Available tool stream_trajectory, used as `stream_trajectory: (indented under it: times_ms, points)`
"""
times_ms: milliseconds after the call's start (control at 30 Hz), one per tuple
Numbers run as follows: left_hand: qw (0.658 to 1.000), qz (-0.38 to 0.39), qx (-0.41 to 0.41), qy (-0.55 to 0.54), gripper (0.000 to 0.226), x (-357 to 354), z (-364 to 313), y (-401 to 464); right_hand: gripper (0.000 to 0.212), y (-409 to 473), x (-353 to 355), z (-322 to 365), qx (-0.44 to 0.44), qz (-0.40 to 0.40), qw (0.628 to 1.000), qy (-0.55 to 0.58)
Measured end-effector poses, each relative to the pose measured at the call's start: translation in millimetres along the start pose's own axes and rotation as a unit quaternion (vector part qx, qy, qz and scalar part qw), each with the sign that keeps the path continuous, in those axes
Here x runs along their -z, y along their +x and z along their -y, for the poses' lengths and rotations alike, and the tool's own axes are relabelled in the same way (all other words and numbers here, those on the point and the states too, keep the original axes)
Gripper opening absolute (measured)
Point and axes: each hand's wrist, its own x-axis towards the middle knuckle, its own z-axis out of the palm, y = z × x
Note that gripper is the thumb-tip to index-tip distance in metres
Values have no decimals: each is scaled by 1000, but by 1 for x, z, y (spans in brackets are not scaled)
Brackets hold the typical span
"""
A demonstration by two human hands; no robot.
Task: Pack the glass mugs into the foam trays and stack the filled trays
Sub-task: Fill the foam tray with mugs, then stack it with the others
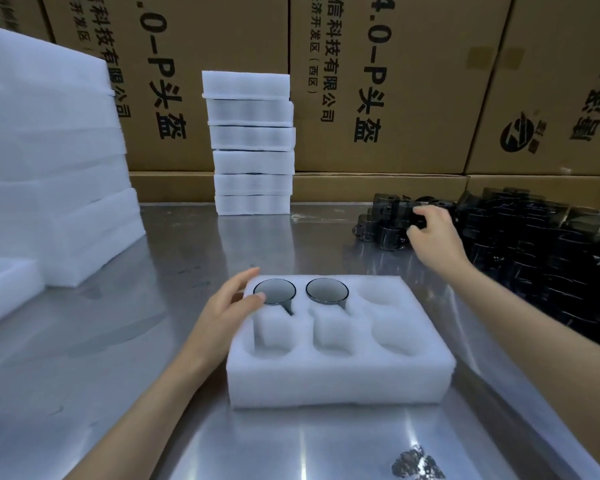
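We've got two mugs seated in the far-row pockets of the foam tray [340,372], the far-left mug [274,292] and its neighbour [327,289], with four pockets open. Our left hand [232,303] rests flat, fingers relaxed, on the tray's far-left corner, while our right hand [433,233] curls round a mug in the dark mug pile [534,244]. We'd lift that one straight up so nothing clinks, then line its handle up with the pocket's slot.

Your left hand [234,299] resting open on the foam tray's [340,375] far-left corner, two mugs [274,292] just right of it, your right hand [430,233] gripping a dark mug [394,211] in the pile [534,244], steel bench [118,358] beneath
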Motion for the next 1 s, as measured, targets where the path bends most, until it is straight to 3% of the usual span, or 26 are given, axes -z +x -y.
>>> stream_trajectory:
  times_ms: [133,267,400,600,700,800,900,1000]
  points:
    - [1000,-3,-1,-4,53,-1,0,4,49,35,-6,4,29,25,995,-93]
    - [1000,-5,-1,2,52,0,0,5,55,55,-18,5,-23,81,977,-194]
    - [1000,-5,-4,-2,39,0,2,6,39,58,-28,3,-22,52,956,-288]
    - [1000,-2,-4,-3,37,-1,2,6,12,55,-30,-8,-18,11,952,-306]
    - [1000,0,-3,-3,32,0,2,7,9,46,-29,-11,-69,-50,978,-192]
    - [1000,2,4,-4,42,0,2,6,15,36,-18,-2,-108,-86,989,61]
    - [1000,3,4,-6,32,0,2,6,19,12,0,10,-146,-60,941,300]
    - [1000,3,3,-2,36,1,3,6,52,-22,18,22,-166,-19,911,378]
